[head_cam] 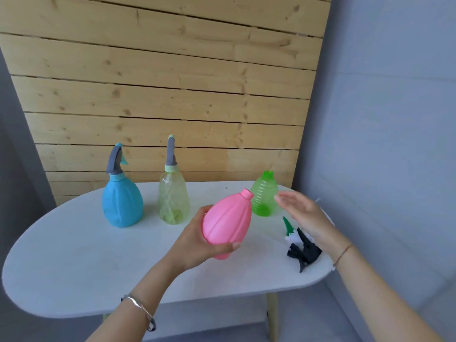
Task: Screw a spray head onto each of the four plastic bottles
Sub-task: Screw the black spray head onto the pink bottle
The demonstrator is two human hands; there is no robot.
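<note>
Two capped bottles [148,191] stand left of loose heads [299,245].

Bright, even daylight with soft shadows under the bottles; the table [74,255] glares palely. Edges bow at 9 and 3 o'clock (wide lens), and the right hand [306,218] is motion-blurred.

The pink bottle [227,222], uncapped, tilts in the left fingers [223,247]. The open green bottle [264,195] stands behind the right fingers [287,197]; two loose spray heads [301,244] lie below them. The blue bottle [122,202] and pale yellow-green bottle [173,199], both capped, stand left.
</note>
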